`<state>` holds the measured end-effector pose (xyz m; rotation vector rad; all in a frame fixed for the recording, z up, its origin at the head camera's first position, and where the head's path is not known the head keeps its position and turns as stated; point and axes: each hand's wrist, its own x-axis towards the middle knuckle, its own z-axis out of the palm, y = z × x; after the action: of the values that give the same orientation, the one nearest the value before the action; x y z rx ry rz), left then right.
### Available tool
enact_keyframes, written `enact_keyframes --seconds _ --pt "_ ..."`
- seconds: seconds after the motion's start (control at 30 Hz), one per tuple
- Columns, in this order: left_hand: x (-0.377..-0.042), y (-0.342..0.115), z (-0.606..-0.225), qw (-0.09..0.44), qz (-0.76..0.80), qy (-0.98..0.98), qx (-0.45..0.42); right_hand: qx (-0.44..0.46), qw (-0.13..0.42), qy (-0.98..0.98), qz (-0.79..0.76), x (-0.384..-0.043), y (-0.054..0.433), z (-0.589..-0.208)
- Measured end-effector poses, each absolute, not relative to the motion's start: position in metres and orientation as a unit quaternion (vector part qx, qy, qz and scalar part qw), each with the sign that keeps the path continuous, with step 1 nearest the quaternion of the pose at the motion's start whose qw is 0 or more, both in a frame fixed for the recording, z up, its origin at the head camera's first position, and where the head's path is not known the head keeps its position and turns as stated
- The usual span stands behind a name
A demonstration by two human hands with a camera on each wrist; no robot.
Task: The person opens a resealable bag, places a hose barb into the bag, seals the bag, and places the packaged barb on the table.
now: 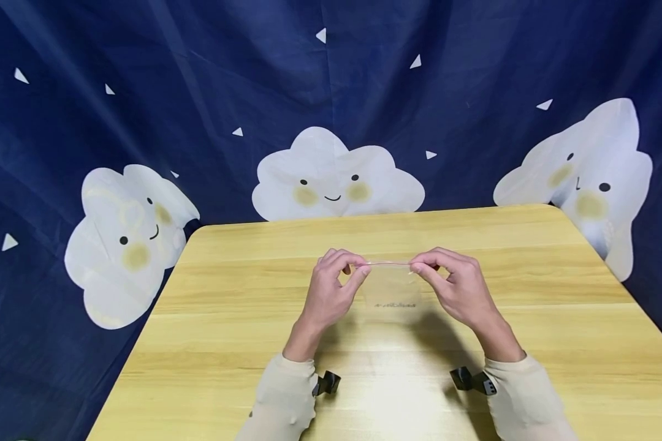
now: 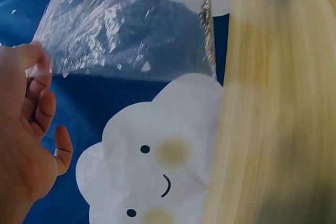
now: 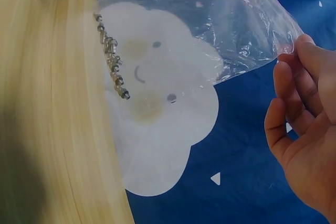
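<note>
A clear plastic bag [image 1: 391,286] hangs upright above the table, its top edge showing a thin reddish line. My left hand [image 1: 331,286] pinches one top corner between thumb and fingertips. At the opposite corner, my right hand [image 1: 459,286] pinches the bag the same way. Along the bag's bottom lies a row of small shiny metal pieces [image 3: 112,51], which look like little screws or fittings; their exact kind is too small to tell. In the left wrist view the bag [image 2: 126,30] looks wrinkled and see-through. Whether its mouth is parted cannot be told.
A light wood table [image 1: 226,318] extends under both hands. Behind it hangs a dark blue curtain [image 1: 364,79] printed with white clouds and small triangles. Black wrist devices [image 1: 328,383] sit at the ends of both pale sleeves [image 1: 529,398].
</note>
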<state>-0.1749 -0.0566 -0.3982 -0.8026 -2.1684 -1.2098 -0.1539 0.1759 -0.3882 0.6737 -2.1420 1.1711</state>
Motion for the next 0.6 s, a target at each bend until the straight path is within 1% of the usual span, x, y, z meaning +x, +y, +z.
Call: enact_keyframes --seconds 0.2,0.47,0.6 --pt "-0.1747 -0.0552 -0.3994 0.276 -0.446 -0.795 -0.305 0.250 0.290 -0.812 0.440 -0.1546 0.1744 -0.3911" --pt "-0.1740 -0.0544 -0.3998 0.265 -0.439 -0.804 -0.301 0.258 0.287 -0.809 0.443 -0.1546 0.1726 -0.3924" --pt "-0.1727 -0.0540 -0.3988 0.270 -0.418 -0.812 -0.305 0.263 0.283 -0.811 0.440 -0.1549 0.1717 -0.3927"
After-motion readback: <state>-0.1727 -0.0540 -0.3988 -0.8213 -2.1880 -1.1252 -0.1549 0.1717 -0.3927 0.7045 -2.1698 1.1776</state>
